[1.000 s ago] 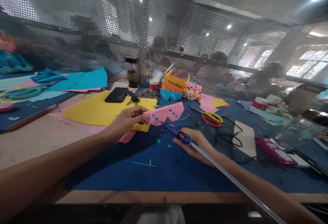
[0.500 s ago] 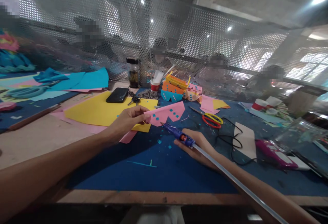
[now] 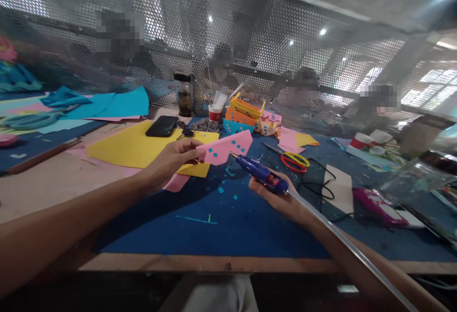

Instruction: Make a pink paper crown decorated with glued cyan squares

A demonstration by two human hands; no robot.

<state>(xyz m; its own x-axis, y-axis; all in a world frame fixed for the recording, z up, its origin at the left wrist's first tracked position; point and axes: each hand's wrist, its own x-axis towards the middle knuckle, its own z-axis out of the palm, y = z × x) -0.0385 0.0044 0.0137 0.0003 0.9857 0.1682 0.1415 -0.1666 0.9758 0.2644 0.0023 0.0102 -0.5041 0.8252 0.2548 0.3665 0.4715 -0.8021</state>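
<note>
A pink paper piece (image 3: 224, 151) with small blue squares on it is pinched at its left end by my left hand (image 3: 180, 157), raised over the blue mat. My right hand (image 3: 276, 193) is wrapped round a blue hot glue gun (image 3: 262, 174), and a long clear glue stick (image 3: 342, 240) sticks out of its back. The nozzle is at the paper's lower edge; whether it touches cannot be made out. Below lie small blue paper bits (image 3: 221, 190) and a thin blue strip (image 3: 196, 219).
Yellow paper (image 3: 121, 148) carries a black phone (image 3: 162, 126) and keys (image 3: 185, 130). Scissors (image 3: 294, 161) lie right of the pink piece, near a black cord (image 3: 321, 190). Folded paper pieces (image 3: 243, 117), a cup (image 3: 214, 112) and a jar (image 3: 183, 94) stand behind. People sit beyond the perforated screen (image 3: 257, 36).
The view has shifted slightly. The glue gun has turned and moved a little to the right, its nozzle rising along the pink paper's lower edge. Both hands keep their hold.
</note>
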